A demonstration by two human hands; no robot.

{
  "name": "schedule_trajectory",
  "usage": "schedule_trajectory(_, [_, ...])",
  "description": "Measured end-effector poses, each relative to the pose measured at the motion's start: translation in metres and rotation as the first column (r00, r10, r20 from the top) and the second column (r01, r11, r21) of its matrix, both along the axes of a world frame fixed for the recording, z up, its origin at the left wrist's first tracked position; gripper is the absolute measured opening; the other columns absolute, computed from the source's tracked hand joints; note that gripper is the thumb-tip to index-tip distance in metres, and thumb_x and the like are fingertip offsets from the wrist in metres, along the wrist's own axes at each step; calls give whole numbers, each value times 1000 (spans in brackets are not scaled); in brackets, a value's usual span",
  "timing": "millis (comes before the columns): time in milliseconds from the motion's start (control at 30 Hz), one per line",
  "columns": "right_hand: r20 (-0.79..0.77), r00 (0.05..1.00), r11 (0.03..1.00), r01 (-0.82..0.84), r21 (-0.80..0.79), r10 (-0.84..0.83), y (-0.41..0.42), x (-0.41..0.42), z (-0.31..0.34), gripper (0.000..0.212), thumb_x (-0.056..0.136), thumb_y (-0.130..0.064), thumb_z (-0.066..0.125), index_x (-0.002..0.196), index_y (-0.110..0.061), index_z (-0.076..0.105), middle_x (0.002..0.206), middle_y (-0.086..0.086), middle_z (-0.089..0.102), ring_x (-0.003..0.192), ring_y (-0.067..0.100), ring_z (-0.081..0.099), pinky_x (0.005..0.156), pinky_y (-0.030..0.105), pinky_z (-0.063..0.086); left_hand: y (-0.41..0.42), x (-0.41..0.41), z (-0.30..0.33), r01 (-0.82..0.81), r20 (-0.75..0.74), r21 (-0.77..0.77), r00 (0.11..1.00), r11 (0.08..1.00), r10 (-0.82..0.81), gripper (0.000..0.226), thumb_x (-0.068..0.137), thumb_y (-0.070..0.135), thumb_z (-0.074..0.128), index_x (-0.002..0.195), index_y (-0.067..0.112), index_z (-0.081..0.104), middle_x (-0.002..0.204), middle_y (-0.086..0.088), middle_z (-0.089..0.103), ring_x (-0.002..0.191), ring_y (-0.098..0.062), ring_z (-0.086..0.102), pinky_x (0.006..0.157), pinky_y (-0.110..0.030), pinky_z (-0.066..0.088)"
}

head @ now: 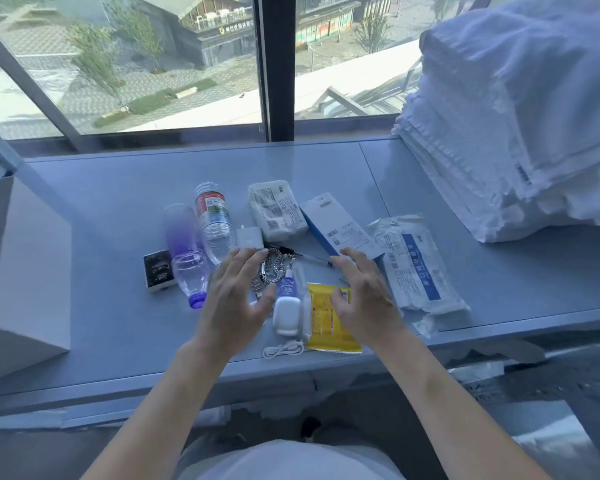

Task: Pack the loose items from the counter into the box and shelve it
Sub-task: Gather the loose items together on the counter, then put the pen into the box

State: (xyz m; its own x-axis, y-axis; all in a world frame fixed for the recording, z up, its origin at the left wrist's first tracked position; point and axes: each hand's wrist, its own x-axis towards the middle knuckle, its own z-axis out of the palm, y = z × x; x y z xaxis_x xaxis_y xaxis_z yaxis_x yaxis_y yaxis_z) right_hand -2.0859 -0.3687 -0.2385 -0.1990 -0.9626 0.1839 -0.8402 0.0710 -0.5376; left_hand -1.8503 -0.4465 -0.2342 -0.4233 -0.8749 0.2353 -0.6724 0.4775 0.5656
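Loose items lie in a cluster on the grey counter (118,188). A purple-capped bottle (184,251) and a red-labelled water bottle (213,220) lie side by side on the left. Next to them sit a small black box (158,270), a white charger (249,237), a tissue pack (277,209), a blue-and-white carton (336,225), a mask packet (416,265), a metal chain (274,268), a pen (305,255), a small blue tube (286,287), a white case (286,315) and a yellow sachet (328,323). My left hand (238,299) and my right hand (364,296) hover over the middle of the cluster, fingers spread, holding nothing.
A white cardboard box (21,271) stands at the counter's left end. A tall stack of white folded cloth (520,133) fills the right end. A window runs behind the counter. A white cable (283,349) lies at the front edge.
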Motion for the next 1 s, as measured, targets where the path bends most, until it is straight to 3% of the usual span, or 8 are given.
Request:
schedule_trajectory(233, [-79,997,1000,6,-12,-7,18,-38,-6,40,84,2,67,121,-13,62,117,-2,56,105,15,57,90,27,54,0,-40,-5,71,42,-34,997,997,-70,46,93,24,68,138,14,60,142,-2,58,139,-23,45,119,-43,34])
schedule_trajectory(433, [-112,994,994,6,108,6,27,-57,-14,19,88,-5,64,105,-14,66,101,-2,58,90,17,57,75,21,43,-19,-86,0,120,220,-73,970,990,-101,37,88,9,68,125,9,69,122,-6,70,118,-27,61,103,-42,48])
schedule_trajectory(567, [-122,992,994,-28,106,41,30,-61,-16,14,91,-5,62,101,-12,66,97,1,60,89,20,57,78,30,50,-34,-110,-3,147,391,-84,915,986,-103,37,94,10,60,130,16,67,122,-2,69,115,-27,59,94,-42,51])
schedule_trajectory(700, [-97,994,997,-36,75,43,30,-63,-14,15,90,-2,61,101,-12,66,96,1,61,88,20,58,79,30,51,-46,-121,-10,157,557,-99,827,983,-76,25,94,9,54,112,21,67,108,1,63,102,-23,56,80,-34,47])
schedule_trajectory(833, [-63,997,999,-37,13,38,29,-65,-10,19,88,-1,65,102,-13,68,95,-2,62,86,15,59,78,27,51,-51,-125,-17,159,551,-120,832,980,-68,16,92,8,57,100,19,65,100,1,59,96,-23,55,72,-32,40])
schedule_trajectory(1000, [-42,996,994,-87,-62,84,25,-65,-6,18,88,-3,67,103,-13,71,94,-3,64,87,13,58,82,29,52,-47,-127,-10,194,437,-185,894,964,-96,8,96,13,59,99,21,58,96,2,63,90,-25,60,80,-38,45])
